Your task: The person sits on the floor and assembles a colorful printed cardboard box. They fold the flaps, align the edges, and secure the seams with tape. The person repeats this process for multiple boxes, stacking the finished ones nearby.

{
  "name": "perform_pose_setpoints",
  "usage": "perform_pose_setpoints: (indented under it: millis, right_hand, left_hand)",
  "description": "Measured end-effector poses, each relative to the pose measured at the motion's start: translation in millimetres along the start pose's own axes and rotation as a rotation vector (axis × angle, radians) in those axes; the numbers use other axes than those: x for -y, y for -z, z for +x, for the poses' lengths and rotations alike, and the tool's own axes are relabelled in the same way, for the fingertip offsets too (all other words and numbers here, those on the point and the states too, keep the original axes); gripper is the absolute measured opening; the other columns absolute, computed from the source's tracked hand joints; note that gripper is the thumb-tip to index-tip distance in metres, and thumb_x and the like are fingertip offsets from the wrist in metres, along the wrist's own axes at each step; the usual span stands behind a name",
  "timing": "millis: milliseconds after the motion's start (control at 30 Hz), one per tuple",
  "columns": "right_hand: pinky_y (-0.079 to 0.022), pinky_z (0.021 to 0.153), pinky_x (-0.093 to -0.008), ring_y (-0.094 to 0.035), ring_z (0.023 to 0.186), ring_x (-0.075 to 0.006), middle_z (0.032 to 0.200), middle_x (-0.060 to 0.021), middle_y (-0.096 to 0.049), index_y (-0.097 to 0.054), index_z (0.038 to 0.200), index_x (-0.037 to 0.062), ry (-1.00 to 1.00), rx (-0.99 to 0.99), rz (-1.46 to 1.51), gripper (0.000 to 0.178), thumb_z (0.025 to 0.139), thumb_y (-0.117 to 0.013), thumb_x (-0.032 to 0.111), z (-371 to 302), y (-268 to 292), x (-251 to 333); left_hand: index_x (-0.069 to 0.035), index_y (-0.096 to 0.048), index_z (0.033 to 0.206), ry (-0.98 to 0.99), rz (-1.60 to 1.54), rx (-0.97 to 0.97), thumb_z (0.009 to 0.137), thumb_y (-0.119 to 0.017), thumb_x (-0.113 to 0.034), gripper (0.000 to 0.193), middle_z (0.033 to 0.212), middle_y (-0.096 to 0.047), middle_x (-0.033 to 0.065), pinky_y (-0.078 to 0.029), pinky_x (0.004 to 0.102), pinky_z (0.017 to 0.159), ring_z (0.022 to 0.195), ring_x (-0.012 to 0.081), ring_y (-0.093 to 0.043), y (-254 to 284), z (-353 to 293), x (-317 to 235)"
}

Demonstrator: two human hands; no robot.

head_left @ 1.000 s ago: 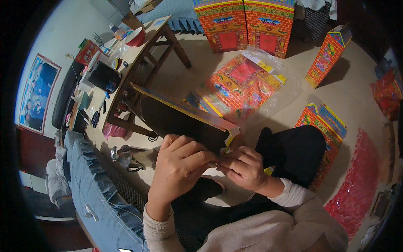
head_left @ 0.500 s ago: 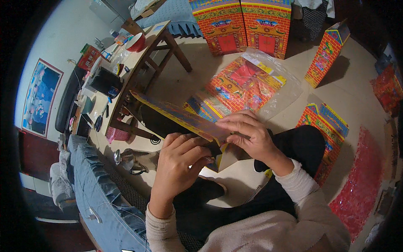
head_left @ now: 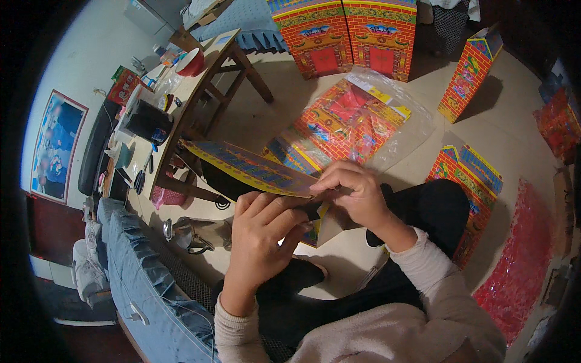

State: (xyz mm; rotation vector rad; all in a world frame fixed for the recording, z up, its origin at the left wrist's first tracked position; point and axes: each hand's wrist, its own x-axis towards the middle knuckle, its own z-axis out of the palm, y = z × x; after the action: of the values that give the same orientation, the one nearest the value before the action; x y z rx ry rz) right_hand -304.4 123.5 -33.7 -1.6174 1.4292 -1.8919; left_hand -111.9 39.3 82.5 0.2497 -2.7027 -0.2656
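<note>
A printed cardboard panel (head_left: 251, 166), patterned in yellow, purple and blue with a dark underside, slants up and away to the left in front of me. My left hand (head_left: 260, 239) is closed around its near lower part, fingers bent over the edge. My right hand (head_left: 356, 196) pinches the panel's right corner between thumb and fingers. Below that corner hangs a folded flap (head_left: 330, 224) with a plain pale inner face. Part of the cardboard is hidden behind my left hand.
Two brick-patterned cardboard houses (head_left: 315, 42) stand at the back. Flat printed sheets in a clear plastic bag (head_left: 357, 121) lie on the floor. A narrow piece (head_left: 469, 78) stands right of them. Red plastic film (head_left: 520, 266) lies far right; a wooden table (head_left: 200, 78) is left.
The panel has tilted, so more of its printed face shows. My right hand has curled its fingers into a tighter pinch at the corner. My left hand has shifted slightly.
</note>
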Motion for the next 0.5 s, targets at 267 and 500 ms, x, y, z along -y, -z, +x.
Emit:
perform_pose_setpoints:
  millis: [267, 500]
  right_hand:
    - [-0.056, 0.078, -0.0358, -0.072, 0.088, -0.0269, 0.094, -0.0073, -0.076, -0.08, 0.102, 0.0093, 0.187, -0.147, -0.255, 0.034, 0.073, -0.081, -0.008, -10.5, -10.7, 3.4]
    - [-0.057, 0.079, -0.0363, -0.072, 0.089, -0.027, 0.102, -0.0072, -0.077, -0.078, 0.1, 0.0081, 0.176, -0.225, -0.228, 0.027, 0.078, -0.082, -0.006, -17.3, -15.8, 2.2]
  left_hand:
    - [-0.012, -0.072, 0.093, 0.105, 0.088, -0.143, 0.072, -0.086, -0.009, 0.026, 0.095, -0.071, 0.001, -0.042, 0.0416, 0.092, 0.096, 0.0263, -0.063, -16.6, -4.0, -6.8]
    - [-0.013, -0.073, 0.092, 0.117, 0.112, -0.17, 0.073, -0.087, -0.011, 0.024, 0.094, -0.071, 0.001, -0.041, 0.0419, 0.093, 0.096, 0.0258, -0.063, -23.5, -5.1, -7.9]
